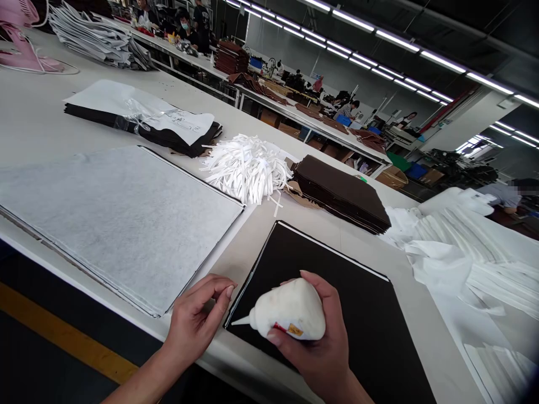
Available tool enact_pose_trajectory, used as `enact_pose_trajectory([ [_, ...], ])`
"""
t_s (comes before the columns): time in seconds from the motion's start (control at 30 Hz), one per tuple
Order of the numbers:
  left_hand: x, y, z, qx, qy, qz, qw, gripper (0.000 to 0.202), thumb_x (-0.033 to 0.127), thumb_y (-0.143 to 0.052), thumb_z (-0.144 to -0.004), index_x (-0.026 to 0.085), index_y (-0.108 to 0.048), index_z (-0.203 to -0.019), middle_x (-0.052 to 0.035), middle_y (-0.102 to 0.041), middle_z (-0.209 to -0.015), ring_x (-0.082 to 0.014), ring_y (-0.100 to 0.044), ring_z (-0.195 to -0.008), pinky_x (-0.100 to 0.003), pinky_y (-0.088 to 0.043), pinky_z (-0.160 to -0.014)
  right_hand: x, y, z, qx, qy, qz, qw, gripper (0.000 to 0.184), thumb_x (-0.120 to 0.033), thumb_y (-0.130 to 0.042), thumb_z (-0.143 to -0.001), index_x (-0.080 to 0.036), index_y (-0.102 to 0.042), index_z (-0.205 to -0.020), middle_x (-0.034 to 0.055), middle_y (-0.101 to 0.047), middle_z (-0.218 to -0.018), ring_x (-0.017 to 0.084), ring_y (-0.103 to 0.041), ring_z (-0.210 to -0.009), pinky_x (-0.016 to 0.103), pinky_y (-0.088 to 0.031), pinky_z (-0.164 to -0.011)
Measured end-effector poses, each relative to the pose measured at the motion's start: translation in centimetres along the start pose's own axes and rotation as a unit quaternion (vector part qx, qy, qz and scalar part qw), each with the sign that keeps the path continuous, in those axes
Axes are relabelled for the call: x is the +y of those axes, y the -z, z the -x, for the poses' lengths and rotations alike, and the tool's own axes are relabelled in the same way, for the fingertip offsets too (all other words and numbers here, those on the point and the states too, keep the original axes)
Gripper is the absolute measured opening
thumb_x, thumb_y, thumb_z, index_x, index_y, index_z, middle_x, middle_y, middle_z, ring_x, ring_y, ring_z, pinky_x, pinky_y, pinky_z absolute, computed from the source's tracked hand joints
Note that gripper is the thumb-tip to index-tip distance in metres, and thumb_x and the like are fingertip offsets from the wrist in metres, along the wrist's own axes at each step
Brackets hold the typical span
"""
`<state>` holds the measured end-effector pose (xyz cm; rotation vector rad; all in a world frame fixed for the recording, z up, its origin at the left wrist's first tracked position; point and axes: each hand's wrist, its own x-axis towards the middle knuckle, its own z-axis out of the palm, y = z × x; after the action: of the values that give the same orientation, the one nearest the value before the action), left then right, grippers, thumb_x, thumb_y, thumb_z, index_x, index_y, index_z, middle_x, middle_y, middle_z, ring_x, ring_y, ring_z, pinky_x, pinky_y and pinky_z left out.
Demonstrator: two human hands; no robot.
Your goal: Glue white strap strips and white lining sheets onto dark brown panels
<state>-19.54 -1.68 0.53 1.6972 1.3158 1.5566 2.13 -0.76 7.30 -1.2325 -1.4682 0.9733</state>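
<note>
In my right hand point(326, 342) is a white squeeze glue bottle point(290, 308), tipped on its side with its thin nozzle pointing left. The nozzle tip is over the near left corner of a black fabric panel point(357, 314). White strips run along the panel's far and left edges. My left hand point(202, 314) is beside that left edge, thumb and forefinger pinched together. Whatever may be between those fingertips is too small to make out. Left of it lies a stack of sheets topped with pale grey material point(118, 219).
A heap of white strips point(250, 168) sits beyond the panel, beside a stack of dark brown pieces point(341, 191). White fabric point(471, 252) is piled at the right. A wrapped bundle point(143, 118) and a pink fan point(21, 39) are farther left. People work at tables behind.
</note>
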Motion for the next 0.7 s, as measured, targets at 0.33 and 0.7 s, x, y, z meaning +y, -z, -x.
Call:
enact_pose_trajectory([
  [0.33, 0.0, -0.2, -0.1, -0.002, 0.012, -0.004, 1.0, 0.012, 0.015, -0.058, -0.098, 0.02, -0.068, -0.099, -0.0024, -0.066, -0.087, -0.0131, -0.063, -0.079, -0.025, -0.05, -0.071, -0.1, 0.6, 0.9, -0.051, 0.079, 0.077, 0.993, 0.081, -0.028, -0.091, -0.063, -0.028, -0.052, -0.134, 0.0097, -0.068, -0.116, 0.031, -0.07, -0.098, 0.044, -0.061, -0.083],
  [0.7, 0.0, -0.4, 0.2, 0.01, 0.011, -0.027, 1.0, 0.011, 0.024, -0.061, -0.097, 0.02, -0.071, -0.1, -0.004, -0.07, -0.091, -0.0146, -0.064, -0.077, -0.024, -0.051, -0.067, -0.1, 5.1, 4.5, 0.077, 0.05, 0.124, 0.988, 0.076, -0.04, -0.093, -0.059, -0.028, -0.059, -0.126, 0.0082, -0.07, -0.111, 0.032, -0.07, -0.098, 0.046, -0.059, -0.085],
])
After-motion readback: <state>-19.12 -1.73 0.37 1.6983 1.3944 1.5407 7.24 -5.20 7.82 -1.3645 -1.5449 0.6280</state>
